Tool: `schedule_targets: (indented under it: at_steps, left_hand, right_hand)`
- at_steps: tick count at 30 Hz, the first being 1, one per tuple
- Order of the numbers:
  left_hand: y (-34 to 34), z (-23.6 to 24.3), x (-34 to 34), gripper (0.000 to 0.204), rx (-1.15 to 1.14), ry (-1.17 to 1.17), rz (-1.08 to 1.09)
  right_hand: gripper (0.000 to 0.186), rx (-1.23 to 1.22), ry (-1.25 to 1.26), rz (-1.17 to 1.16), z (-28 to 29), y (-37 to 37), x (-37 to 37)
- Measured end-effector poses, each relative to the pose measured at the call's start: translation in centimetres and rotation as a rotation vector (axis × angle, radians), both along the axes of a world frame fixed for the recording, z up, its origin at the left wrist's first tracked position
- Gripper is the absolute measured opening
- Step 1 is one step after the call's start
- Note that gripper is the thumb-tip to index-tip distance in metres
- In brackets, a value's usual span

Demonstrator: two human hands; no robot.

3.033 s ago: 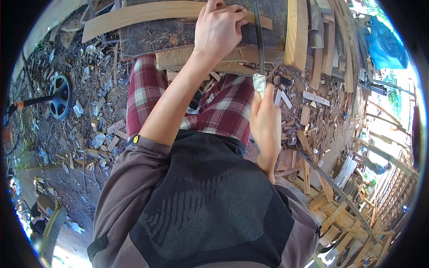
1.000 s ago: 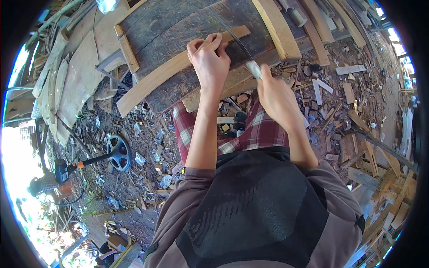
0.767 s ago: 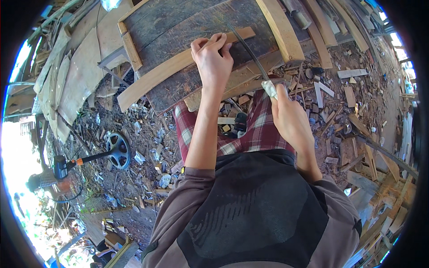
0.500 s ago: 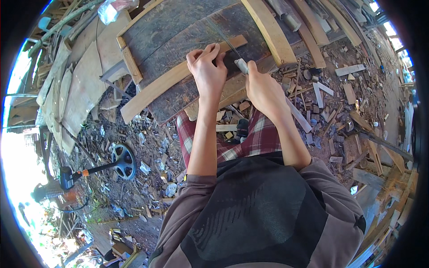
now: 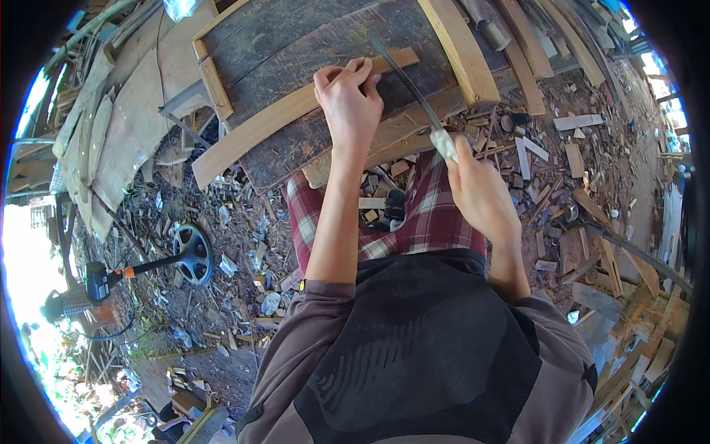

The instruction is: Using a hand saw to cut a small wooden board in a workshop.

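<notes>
Lying aslant beneath the left hand (image 5: 349,103), a flat, smooth wooden strip (image 5: 259,127) shows its tan face to me, its longer part reaching out to the left of that grip. The slim tool (image 5: 413,90) is dark and straight, with a lumpy whitish handle (image 5: 444,144). From here I see the left fingers curled tight over the strip, holding it against the bench top (image 5: 296,44). The right hand (image 5: 481,189) is clenched round the handle, and the blade crosses the strip just right of the left fingers; whether they touch, I can't tell. That bench top is dark, scuffed board, with a thick pale beam (image 5: 462,55) beyond the blade. Below the right hand's side, wood scraps (image 5: 575,161) litter the dirt; well left stands a black spoked disc (image 5: 194,254).
</notes>
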State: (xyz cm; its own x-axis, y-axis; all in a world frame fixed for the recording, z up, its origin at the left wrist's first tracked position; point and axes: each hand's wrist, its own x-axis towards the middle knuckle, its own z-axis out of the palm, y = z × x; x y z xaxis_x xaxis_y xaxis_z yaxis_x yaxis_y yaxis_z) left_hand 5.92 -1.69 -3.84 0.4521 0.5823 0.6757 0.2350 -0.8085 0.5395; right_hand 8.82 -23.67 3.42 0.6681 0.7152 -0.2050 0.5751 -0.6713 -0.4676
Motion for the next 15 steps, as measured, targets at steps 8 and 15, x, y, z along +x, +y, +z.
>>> schedule_targets:
  at_steps: [8,15]
  left_hand:
    - [-0.9,0.5,0.2,0.026,-0.021,0.015,0.009]
    - [-0.5,0.4,0.0,0.025,-0.061,0.032,0.051]
  right_hand:
    - [0.020,0.028,-0.037,0.033,-0.8,5.9,3.1]
    - [0.022,-0.002,0.015,-0.012,-0.4,0.1,-0.1]
